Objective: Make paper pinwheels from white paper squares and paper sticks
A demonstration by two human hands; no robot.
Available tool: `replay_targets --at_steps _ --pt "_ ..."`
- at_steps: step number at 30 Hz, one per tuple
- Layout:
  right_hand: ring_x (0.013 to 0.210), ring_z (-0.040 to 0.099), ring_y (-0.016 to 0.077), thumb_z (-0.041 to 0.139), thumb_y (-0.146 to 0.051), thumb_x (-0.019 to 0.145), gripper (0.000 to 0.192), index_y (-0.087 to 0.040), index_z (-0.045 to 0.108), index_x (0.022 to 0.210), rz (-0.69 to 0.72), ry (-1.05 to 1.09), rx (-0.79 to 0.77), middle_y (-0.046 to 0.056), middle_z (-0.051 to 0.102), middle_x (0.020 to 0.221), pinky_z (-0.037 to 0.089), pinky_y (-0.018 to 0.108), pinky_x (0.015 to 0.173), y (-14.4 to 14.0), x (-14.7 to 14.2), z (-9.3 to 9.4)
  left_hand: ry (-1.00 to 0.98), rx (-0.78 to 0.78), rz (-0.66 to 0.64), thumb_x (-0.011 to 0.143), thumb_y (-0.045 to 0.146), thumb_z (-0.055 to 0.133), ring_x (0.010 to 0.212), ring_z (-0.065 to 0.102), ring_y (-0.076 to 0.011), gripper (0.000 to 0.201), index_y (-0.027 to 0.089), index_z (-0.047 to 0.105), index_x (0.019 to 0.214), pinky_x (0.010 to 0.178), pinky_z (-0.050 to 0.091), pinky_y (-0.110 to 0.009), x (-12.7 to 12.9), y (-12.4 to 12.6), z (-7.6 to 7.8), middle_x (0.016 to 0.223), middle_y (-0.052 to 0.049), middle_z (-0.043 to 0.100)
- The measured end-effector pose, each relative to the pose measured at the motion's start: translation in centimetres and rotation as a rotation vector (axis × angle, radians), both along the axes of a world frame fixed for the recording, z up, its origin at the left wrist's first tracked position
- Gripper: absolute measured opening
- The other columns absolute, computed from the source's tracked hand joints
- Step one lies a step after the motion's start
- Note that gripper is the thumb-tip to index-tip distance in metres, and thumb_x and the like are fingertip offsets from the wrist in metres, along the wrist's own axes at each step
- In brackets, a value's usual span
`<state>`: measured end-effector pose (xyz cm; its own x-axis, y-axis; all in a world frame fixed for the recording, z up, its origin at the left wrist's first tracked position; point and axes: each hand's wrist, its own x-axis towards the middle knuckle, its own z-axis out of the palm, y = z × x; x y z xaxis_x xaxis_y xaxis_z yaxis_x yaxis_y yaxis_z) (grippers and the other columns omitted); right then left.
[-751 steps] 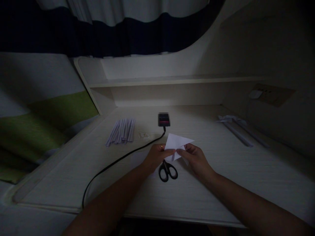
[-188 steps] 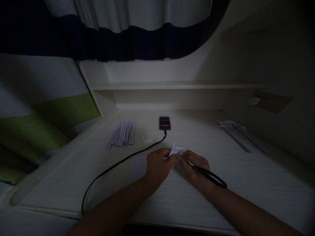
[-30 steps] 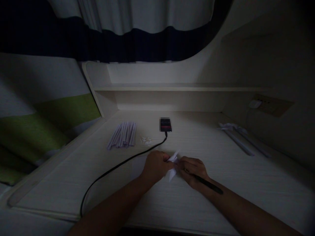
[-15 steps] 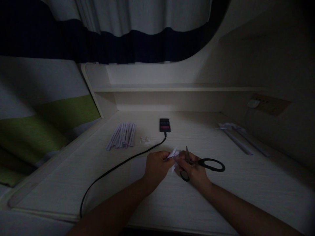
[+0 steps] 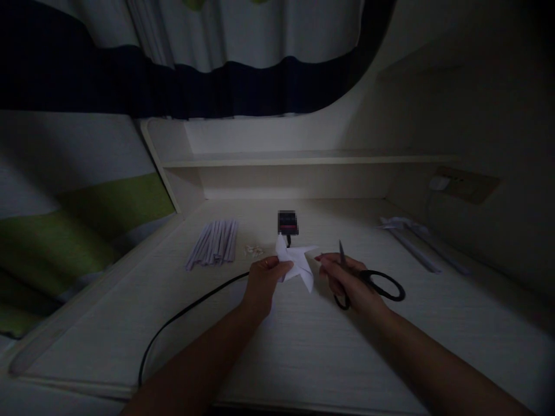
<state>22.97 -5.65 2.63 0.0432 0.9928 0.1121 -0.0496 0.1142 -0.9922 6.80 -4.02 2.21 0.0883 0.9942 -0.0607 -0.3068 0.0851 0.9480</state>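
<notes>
My left hand (image 5: 263, 282) pinches a small folded white paper shape (image 5: 297, 263) with several points and holds it just above the pale desk (image 5: 303, 346). My right hand (image 5: 347, 280) grips black-handled scissors (image 5: 373, 281); the blades point up and away, just right of the paper and apart from it. A ring shows on my left hand.
A bundle of thin white rolled paper sticks (image 5: 214, 242) lies at the back left, with small white scraps (image 5: 254, 251) beside it. A small black device (image 5: 288, 223) with a black cable (image 5: 182, 315) sits behind the paper. More paper rolls (image 5: 411, 240) lie at the right, below a wall socket (image 5: 463, 184). A shelf (image 5: 303, 159) runs along the back.
My left hand lifted the paper up and away from my right hand, and the shape has spread open. The scissors drew back to the right, off the paper.
</notes>
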Motion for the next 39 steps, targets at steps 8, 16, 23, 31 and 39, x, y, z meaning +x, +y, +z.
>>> replay_targets --at_steps 8,16,23,31,39 --pt "0.048 0.048 0.0095 0.061 -0.040 0.063 0.024 -0.018 0.059 0.072 -0.001 -0.252 0.040 -0.001 0.055 0.058 0.037 0.020 0.044 -0.5 -1.0 -1.1 0.093 0.023 -0.025 0.058 0.025 0.062 0.052 0.049 -0.0101 0.018 0.012 0.065 0.070 0.053 0.037 -0.023 0.9 -0.7 -0.1 0.059 0.000 0.060" --pt "0.042 0.042 0.0077 0.057 -0.035 0.065 0.020 -0.016 0.056 0.070 0.021 -0.349 0.065 -0.004 0.048 0.050 0.033 0.020 0.040 -1.1 -1.4 -0.9 0.179 0.025 0.031 0.057 0.024 0.061 0.048 0.046 -0.0090 0.015 0.011 0.064 0.064 0.052 0.036 -0.023 1.0 -0.4 -0.6 0.051 0.002 0.054" --pt "0.037 0.042 0.0079 0.042 -0.037 0.076 0.032 -0.018 0.049 0.100 -0.153 -0.422 0.152 -0.002 0.056 0.055 0.032 0.020 0.036 -0.9 -0.5 -0.4 0.119 -0.014 0.065 0.055 0.026 0.063 0.051 0.050 -0.0110 0.022 0.012 0.066 0.071 0.051 0.037 -0.023 0.7 -0.1 -0.7 0.059 -0.001 0.060" --pt "0.030 0.043 0.0062 0.043 -0.032 0.077 0.018 -0.019 0.037 0.089 0.025 -0.380 0.124 -0.002 0.061 0.063 0.036 0.019 0.035 -1.6 0.0 0.4 0.157 -0.033 0.096 0.055 0.024 0.062 0.048 0.048 -0.0109 0.021 0.011 0.066 0.070 0.048 0.036 -0.023 0.8 0.1 -0.6 0.055 0.000 0.059" --pt "0.056 0.051 0.0108 0.047 -0.027 0.077 0.017 -0.018 0.060 0.072 0.128 -0.696 0.623 0.002 0.055 0.064 0.040 0.022 0.048 -1.1 0.7 0.3 0.298 -0.007 0.072 0.056 0.027 0.059 0.047 0.046 -0.0103 0.016 0.011 0.062 0.060 0.049 0.035 -0.022 1.1 0.0 -1.0 0.050 0.002 0.052"
